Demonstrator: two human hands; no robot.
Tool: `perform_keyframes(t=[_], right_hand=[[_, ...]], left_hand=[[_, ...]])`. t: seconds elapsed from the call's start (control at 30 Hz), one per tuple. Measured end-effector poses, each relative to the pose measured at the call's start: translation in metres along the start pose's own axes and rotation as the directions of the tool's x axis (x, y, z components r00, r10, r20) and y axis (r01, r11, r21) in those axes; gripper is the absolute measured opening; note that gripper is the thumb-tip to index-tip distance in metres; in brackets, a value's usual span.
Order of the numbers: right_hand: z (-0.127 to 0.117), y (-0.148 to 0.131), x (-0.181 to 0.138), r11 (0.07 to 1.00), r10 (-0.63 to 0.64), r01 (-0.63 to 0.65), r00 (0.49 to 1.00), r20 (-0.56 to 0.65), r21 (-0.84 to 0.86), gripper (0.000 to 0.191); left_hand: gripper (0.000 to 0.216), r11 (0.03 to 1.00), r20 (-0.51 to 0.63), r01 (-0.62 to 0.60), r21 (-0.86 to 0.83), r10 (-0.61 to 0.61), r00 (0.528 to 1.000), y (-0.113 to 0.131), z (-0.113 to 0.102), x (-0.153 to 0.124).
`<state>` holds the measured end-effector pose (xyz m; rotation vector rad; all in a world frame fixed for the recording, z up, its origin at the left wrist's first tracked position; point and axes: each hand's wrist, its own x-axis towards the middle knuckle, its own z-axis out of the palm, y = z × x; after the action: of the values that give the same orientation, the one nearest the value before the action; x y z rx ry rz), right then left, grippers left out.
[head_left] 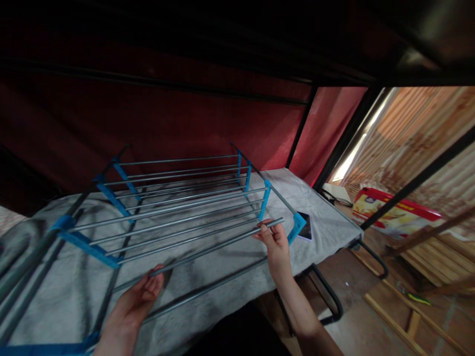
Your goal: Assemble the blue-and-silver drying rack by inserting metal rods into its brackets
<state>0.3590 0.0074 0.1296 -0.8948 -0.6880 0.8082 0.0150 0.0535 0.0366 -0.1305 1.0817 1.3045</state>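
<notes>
A grey metal tube [208, 252] lies across both of my hands in front of a rack [193, 211] made of grey tubes and blue plastic brackets. My left hand [143, 291] has its fingers curled round the tube near its left end. Close to the tube's free right end, my right hand [273, 240] pinches it between thumb and fingers. Just right of that end is a blue corner bracket [297, 228] on the rack's side bar. Another blue bracket [89, 247] carries several crossbars on the left. The rack rests on a grey blanket [237, 269].
A phone [306, 226] lies on the blanket behind the right bracket. Black metal bed tubing [328, 291] sticks out at the front right. On the floor to the right are a red and yellow box [397, 212], wooden slats [441, 254] and a green-handled tool [419, 298]. Red cloth [178, 123] hangs behind.
</notes>
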Motion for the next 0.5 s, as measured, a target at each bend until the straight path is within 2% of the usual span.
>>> perform_keyframes(t=[0.13,0.3,0.5], right_hand=[[-0.009,0.013,0.006,0.987,0.138,-0.134,0.99,-0.036,0.093,0.034],[-0.019,0.041,0.011,0.896,0.4,-0.389,0.916,-0.009,0.212,0.034],[-0.017,0.073,0.001,0.838,0.49,-0.49,0.869,0.062,0.24,0.027]], left_hand=[[0.027,0.997,-0.058,-0.071,-0.001,0.071,0.996,0.0,0.007,-0.012],[0.026,0.987,-0.009,-0.159,0.014,0.159,0.987,0.001,0.009,-0.022],[0.023,0.988,0.024,-0.154,0.018,0.154,0.988,-0.007,0.015,-0.025]])
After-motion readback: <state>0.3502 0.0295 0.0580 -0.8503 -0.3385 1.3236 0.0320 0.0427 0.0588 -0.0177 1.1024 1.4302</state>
